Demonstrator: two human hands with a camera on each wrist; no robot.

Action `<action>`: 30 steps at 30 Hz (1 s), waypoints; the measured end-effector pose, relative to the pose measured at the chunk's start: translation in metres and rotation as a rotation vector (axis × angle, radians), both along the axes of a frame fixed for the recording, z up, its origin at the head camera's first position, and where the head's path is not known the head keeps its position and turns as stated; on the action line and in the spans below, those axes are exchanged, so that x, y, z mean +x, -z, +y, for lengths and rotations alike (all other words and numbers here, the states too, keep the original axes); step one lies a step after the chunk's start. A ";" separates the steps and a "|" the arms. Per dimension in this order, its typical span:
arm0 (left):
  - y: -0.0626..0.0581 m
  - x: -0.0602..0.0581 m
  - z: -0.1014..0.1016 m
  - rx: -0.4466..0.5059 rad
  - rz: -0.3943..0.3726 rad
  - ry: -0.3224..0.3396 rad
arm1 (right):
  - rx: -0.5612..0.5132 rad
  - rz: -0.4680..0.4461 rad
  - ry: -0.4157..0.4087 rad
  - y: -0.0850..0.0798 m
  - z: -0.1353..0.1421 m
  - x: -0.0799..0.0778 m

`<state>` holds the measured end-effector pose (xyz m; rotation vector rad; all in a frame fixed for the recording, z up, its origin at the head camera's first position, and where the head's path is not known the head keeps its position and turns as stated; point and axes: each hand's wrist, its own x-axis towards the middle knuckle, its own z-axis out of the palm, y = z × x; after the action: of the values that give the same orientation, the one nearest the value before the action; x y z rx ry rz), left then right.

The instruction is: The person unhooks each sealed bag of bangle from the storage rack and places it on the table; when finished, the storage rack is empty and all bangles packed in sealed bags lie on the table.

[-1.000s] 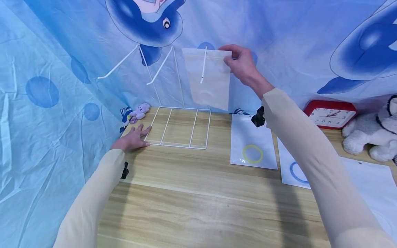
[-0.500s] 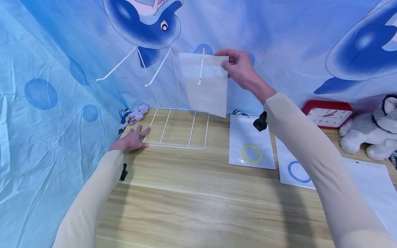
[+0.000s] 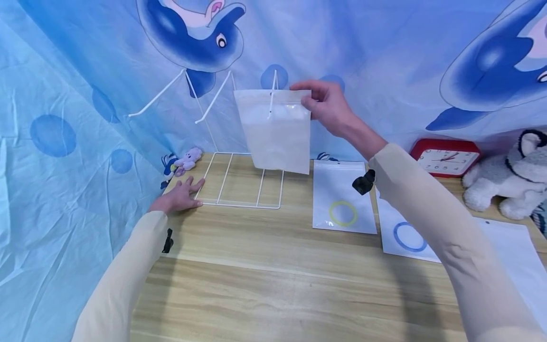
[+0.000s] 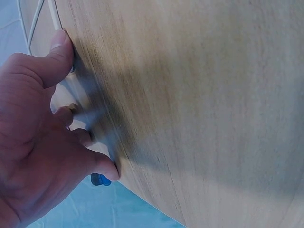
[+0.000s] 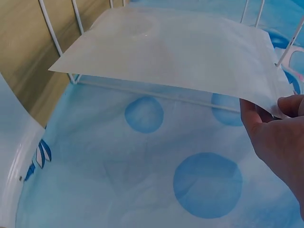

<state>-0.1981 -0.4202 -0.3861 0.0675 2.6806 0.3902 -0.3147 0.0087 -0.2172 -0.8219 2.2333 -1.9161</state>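
Note:
A white zip bag (image 3: 279,137) hangs in front of the wire rack, its top edge at the rack's right prong (image 3: 272,97). The prong appears to pass through the hole near the bag's top. My right hand (image 3: 328,105) pinches the bag's upper right corner between thumb and fingers. In the right wrist view the bag (image 5: 161,50) is stretched nearly flat from those fingers. My left hand (image 3: 181,195) rests on the table with fingers spread, touching the left front corner of the white wire rack (image 3: 239,205). Its thumb (image 4: 59,52) lies against the wire.
Zip bags with a yellow ring (image 3: 343,213) and a blue ring (image 3: 410,236) lie on the table (image 3: 256,266), beside another white bag (image 3: 508,242). Behind them stand a red clock (image 3: 446,156) and a grey plush dog (image 3: 508,175). A purple plush toy (image 3: 190,158) sits behind my left hand.
My right hand has drawn the bag's top lower and forward along the right prong, away from its back end. The left hand stays at the rack's corner. The head view has shifted slightly.

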 end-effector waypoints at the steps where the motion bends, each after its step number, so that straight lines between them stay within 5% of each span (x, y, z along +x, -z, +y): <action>1: 0.000 0.001 0.000 -0.002 0.005 0.006 | -0.009 -0.008 -0.004 0.001 0.000 0.002; 8: 0.003 0.003 0.000 0.011 0.010 0.006 | -0.087 -0.046 -0.042 0.005 0.003 0.017; 25: 0.004 0.003 0.002 0.018 -0.021 -0.025 | -0.050 -0.079 -0.031 0.002 0.014 0.056; 30: 0.002 0.001 0.002 0.023 0.004 -0.023 | -0.128 -0.116 -0.075 0.001 0.018 0.069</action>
<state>-0.1971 -0.4186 -0.3880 0.0444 2.6833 0.4287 -0.2460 0.0269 -0.2179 -0.7763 2.0035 -2.0330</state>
